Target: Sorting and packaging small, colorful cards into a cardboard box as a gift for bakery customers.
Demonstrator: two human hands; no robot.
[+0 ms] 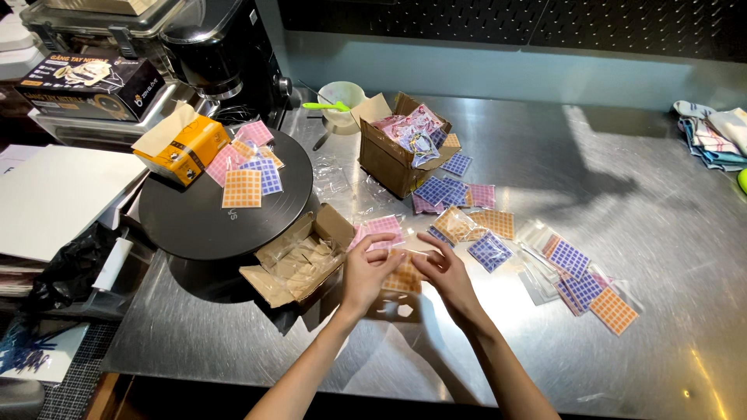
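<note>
My left hand (366,272) and my right hand (445,274) meet over the steel table (591,179), both gripping a clear bag with an orange grid sticker sheet (405,278) inside. A pink sheet in a bag (379,229) lies just beyond my left fingers. Just left of my left hand sits an open cardboard box of clear bags (299,264). Beyond the hands, an open cardboard box (389,155) holds bagged pink and purple sheets.
Purple, orange and pink sticker sheets (580,276) lie scattered to the right and centre. A black round turntable (206,210) carries more sheets and a yellow box (183,144). A white cup with a green spoon (338,101) stands behind. Folded cloths (716,136) lie far right.
</note>
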